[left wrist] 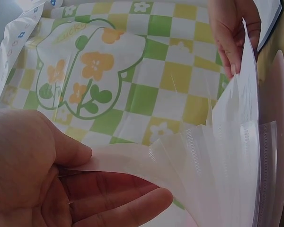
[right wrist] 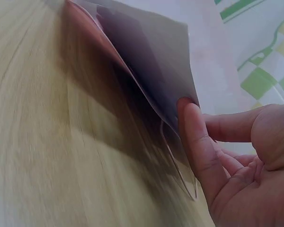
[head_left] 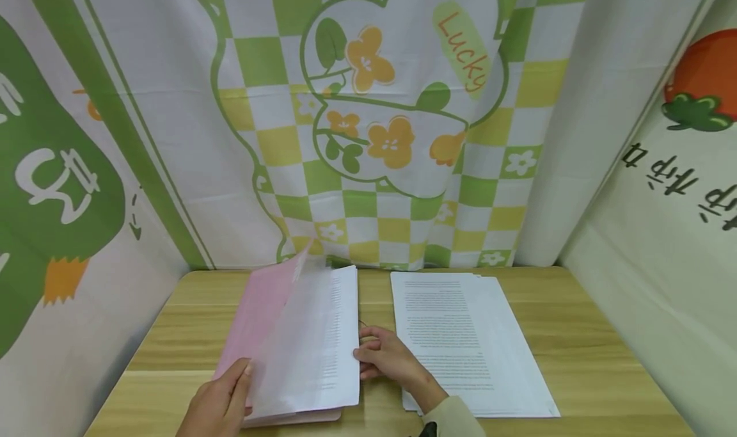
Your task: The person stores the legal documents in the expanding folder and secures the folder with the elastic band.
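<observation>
A pink folder (head_left: 261, 309) with clear plastic sleeves (head_left: 288, 350) lies spread on the left half of the table, its front cover raised. My left hand (head_left: 215, 398) pinches the cover's near edge between thumb and fingers; in the left wrist view the sleeves (left wrist: 194, 165) fan out beyond it. White printed sheets (head_left: 336, 334) sit at the folder's right side, partly overlapped by a sleeve. My right hand (head_left: 391, 357) pinches their right edge, thumb and fingers on opposite faces. The right wrist view shows the paper's corner (right wrist: 156, 52) lifted above the table.
A stack of printed paper (head_left: 472, 347) lies on the wooden table (head_left: 587, 360), right of my right hand. A thin elastic cord (right wrist: 173, 158) loops out beneath the folder's edge. Behind the table hangs a checkered curtain (head_left: 368, 226), with printed cloth at both sides.
</observation>
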`<state>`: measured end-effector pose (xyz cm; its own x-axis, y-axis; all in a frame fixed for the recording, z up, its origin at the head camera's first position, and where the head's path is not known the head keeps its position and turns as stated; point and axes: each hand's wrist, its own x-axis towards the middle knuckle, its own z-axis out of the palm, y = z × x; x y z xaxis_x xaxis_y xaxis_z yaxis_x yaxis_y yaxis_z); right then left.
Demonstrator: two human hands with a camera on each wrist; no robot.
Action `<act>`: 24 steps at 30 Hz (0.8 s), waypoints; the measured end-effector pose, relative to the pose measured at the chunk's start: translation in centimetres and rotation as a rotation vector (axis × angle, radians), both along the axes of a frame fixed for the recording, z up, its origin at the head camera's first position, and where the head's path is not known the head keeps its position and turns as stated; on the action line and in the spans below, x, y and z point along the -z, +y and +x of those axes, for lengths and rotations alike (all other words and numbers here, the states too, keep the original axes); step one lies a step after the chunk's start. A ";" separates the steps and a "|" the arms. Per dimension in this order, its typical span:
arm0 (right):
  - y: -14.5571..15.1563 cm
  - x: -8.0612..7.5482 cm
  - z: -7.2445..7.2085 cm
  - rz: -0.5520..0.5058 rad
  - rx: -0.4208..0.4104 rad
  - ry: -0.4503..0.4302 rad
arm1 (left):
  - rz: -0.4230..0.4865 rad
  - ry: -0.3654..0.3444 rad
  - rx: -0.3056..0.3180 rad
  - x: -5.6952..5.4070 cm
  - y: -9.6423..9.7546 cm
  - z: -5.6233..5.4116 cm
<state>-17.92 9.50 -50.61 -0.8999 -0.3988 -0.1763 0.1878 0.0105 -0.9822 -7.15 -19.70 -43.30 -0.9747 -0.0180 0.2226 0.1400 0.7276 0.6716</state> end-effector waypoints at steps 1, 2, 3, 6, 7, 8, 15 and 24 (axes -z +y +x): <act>-0.3 0.0 0.0 -0.007 -0.006 0.000 | 0.000 0.008 0.001 0.0 0.0 0.0; -0.5 0.0 -0.1 -0.012 -0.014 -0.001 | 0.000 0.014 0.003 0.0 0.1 0.0; -0.8 0.1 -0.1 -0.013 -0.023 0.000 | 0.002 0.019 0.004 0.0 0.1 0.0; -1.5 0.0 -0.1 -0.015 -0.033 -0.001 | 0.007 0.014 0.007 -0.1 0.2 0.0; -1.7 0.1 -0.1 -0.016 -0.035 -0.001 | 0.008 0.010 0.007 -0.1 0.2 0.0; -1.9 0.1 -0.1 -0.017 -0.038 -0.001 | 0.008 0.007 0.006 -0.1 0.2 0.0; -3.1 0.6 0.1 -0.033 -0.043 -0.018 | -0.022 0.060 0.008 0.0 0.2 0.0; -3.7 0.8 0.4 -0.017 -0.029 -0.028 | -0.021 0.077 0.022 0.2 0.2 -0.1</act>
